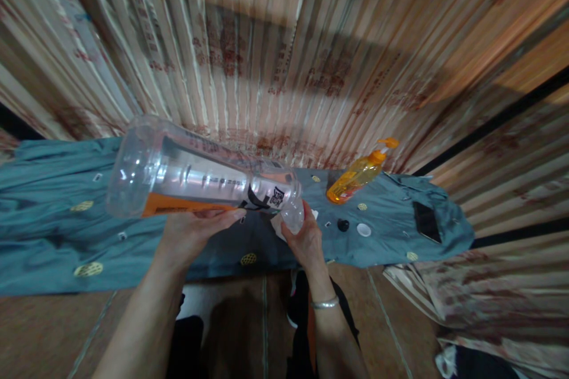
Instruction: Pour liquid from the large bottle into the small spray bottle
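Above the counter [146,272], well away from its right end, I hold a clear bottle [208,180] tilted on its side, the fingers of my left hand [195,228] gripping its body and those of my right hand [310,243] closed on the narrow end. Toward the far edge is a pump bottle [355,180]; a cap [343,224] and white disc [363,229] lie nearer the front edge, a phone [427,221] by the right end.

From the cap [342,225] on that cloth [133,254] over there, a pump bottle [355,179] is sitting at twelve o'clock, disc [364,230] then phone [427,222] lying at three, the held bottle [200,176] hovering around ten.
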Demonstrator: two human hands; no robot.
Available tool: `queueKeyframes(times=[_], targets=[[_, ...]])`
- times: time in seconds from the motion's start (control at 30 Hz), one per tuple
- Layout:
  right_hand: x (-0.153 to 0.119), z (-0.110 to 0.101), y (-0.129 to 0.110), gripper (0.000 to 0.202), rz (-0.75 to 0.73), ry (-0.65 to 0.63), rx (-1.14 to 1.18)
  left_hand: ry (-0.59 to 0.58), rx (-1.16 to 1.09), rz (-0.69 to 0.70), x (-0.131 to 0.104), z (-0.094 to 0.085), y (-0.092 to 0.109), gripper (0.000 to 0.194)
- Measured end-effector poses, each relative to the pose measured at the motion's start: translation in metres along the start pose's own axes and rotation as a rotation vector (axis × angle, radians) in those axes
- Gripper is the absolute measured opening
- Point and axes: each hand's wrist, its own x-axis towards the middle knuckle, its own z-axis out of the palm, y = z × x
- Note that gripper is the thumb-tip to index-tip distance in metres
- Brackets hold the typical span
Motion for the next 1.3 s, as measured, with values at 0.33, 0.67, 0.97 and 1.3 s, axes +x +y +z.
queueKeyframes(times=[0.33,0.67,0.97,1.3], targets=[[0.0004,-0.0036,-0.0048,0.065,0.014,-0.022,0.001,-0.057,0.034,0.009,0.0024,-0.0055,-0.0069,0.024],[0.0010,-0.0017,-0.0012,0.068,0.016,-0.033,-0.002,0.006,-0.010,0.000,0.0008,-0.0029,-0.0022,0.027],[0.0006,-0.0001,0.0005,0.067,0.008,-0.011,0.012,-0.047,0.047,0.032,0.0047,-0.0072,-0.0078,0.025],[0.0005,-0.0014,-0.0015,0.065,0.011,-0.014,0.022,-0.043,0.073,0.019,0.0025,-0.0072,-0.0057,0.025]])
